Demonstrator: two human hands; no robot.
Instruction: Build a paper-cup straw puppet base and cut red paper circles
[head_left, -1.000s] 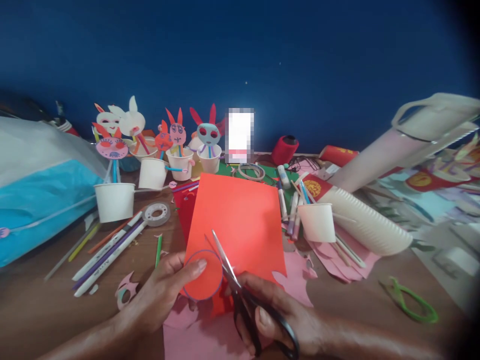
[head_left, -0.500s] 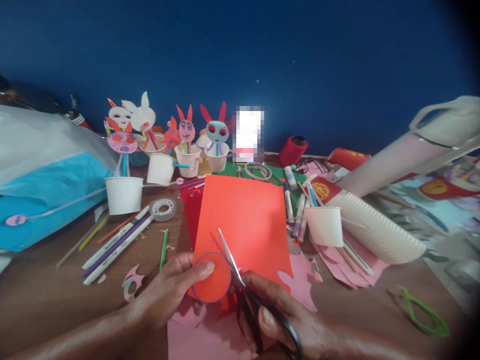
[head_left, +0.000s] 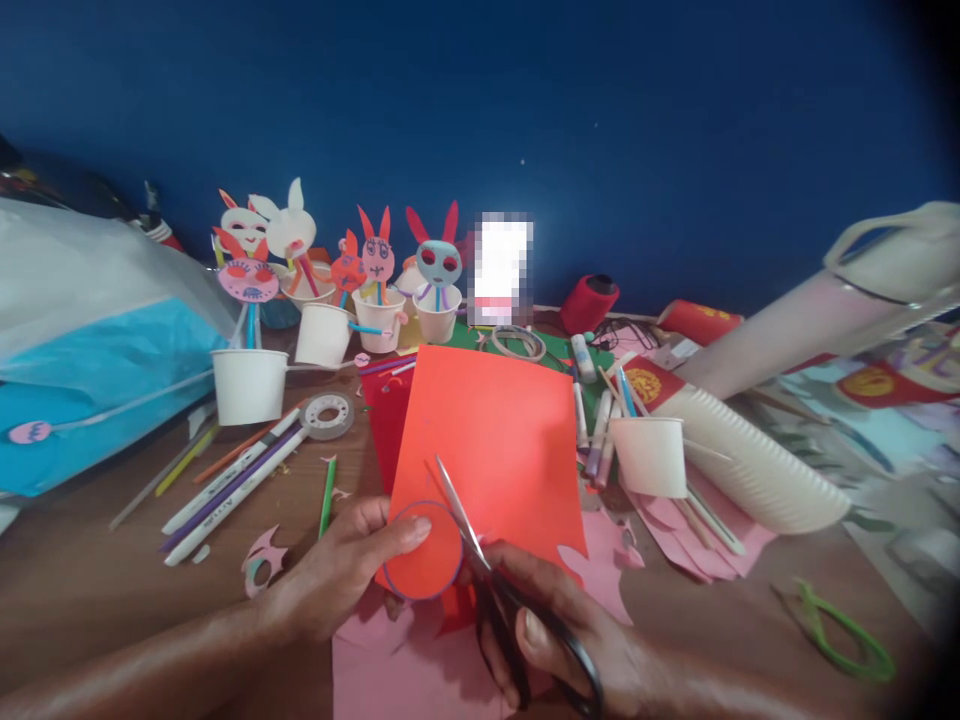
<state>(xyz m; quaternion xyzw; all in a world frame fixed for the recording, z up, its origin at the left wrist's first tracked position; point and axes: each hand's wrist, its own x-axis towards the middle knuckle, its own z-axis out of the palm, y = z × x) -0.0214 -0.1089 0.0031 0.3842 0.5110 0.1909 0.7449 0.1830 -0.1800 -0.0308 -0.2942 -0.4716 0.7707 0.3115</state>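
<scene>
An orange-red paper sheet [head_left: 495, 440] is held up over the table, with a round outline drawn in purple near its lower left corner. My left hand [head_left: 352, 560] pinches that corner, thumb on top inside the outlined circle [head_left: 431, 570] and fingers underneath. In my right hand [head_left: 570, 620] are black-handled scissors [head_left: 469, 525], fingers through the loops. Their blades lie over the sheet along the right side of the circle, tips pointing up and left. Part of the sheet's lower edge hangs behind the scissors.
Pink paper [head_left: 405, 665] lies below my hands. Markers [head_left: 240, 490] and a tape roll [head_left: 327, 415] are at left. Paper cups [head_left: 249, 388] with rabbit-faced figures stand behind. A white cup [head_left: 649, 458], stacked plates [head_left: 757, 460] and green scissors [head_left: 847, 635] are at right.
The camera view has shifted slightly. Both hands, the sheet and the scissors keep nearly the same positions relative to each other.
</scene>
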